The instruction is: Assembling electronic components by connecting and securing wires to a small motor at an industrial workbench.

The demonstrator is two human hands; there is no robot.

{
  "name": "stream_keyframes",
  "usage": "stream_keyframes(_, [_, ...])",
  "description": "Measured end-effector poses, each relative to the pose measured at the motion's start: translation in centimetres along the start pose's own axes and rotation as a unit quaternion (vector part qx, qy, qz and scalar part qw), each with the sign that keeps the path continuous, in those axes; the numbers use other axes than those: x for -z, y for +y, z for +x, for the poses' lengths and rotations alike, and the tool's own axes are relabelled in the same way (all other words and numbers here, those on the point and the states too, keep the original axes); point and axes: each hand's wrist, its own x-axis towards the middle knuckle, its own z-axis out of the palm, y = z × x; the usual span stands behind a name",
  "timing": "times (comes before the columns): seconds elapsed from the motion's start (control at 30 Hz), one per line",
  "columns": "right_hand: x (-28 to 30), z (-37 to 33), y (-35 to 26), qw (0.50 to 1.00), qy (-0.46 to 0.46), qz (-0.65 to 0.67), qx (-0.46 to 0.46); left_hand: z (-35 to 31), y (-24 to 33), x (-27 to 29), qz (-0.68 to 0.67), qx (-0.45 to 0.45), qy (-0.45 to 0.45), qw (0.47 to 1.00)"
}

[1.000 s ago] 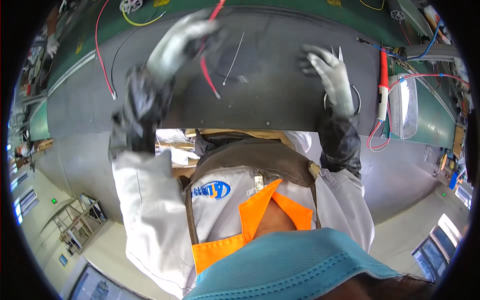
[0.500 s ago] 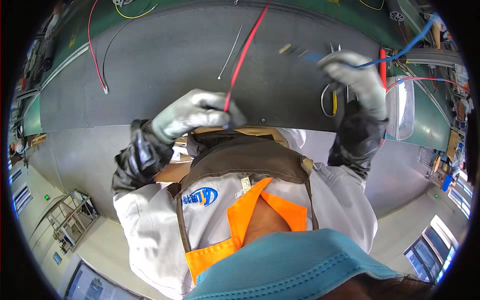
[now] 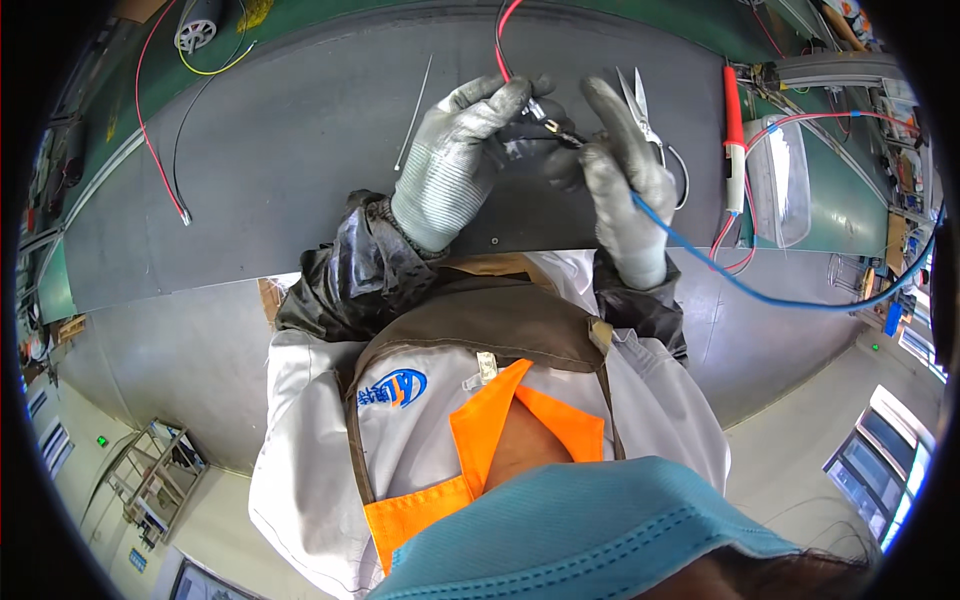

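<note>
My gloved left hand (image 3: 450, 160) is closed in a pinch on a red wire (image 3: 500, 45), with a black wire running beside it. Small metal terminals show at its fingertips. Facing it, my gloved right hand (image 3: 630, 180) grips a blue cord (image 3: 730, 276) near a dark end piece with a small metal tip (image 3: 551, 126); its exact kind is unclear. The tip is close to the wire's terminals, but I cannot tell whether they touch. Scissors (image 3: 640, 105) lie with blades apart just beyond my right hand, which partly hides their handles.
A thin white cable tie (image 3: 414, 112) lies left of my hands. Further left are red and black wires with a metal end (image 3: 185, 216). To the right, a red-and-white handled tool (image 3: 734, 140) with a cord lies near a clear plastic tray (image 3: 785, 190).
My right hand has swung left from the right side of the table, bringing the blue cord's end to the wire. The left hand has moved up and right, keeping the red wire.
</note>
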Motion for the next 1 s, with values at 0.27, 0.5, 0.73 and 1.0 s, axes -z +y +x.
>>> stream_keyframes(0.27, [-1.4,-0.1,2.5,0.995,0.049,0.032,0.084,0.0,-0.3,-0.7,0.020,0.004,0.008,1.000])
stream_keyframes(0.5, [-2.3,-0.2,2.6,0.989,0.078,0.048,0.114,-0.4,-0.8,-0.5,-0.050,0.009,0.009,0.999])
stream_keyframes(0.73, [-3.0,-0.1,2.9,0.968,0.135,-0.128,0.170,-0.7,-2.0,-2.4,-0.070,-0.005,0.045,0.997])
stream_keyframes(1.0, [4.2,1.6,2.1,0.954,-0.059,-0.290,0.058,0.4,-2.8,2.8,-0.082,-0.065,0.032,0.994])
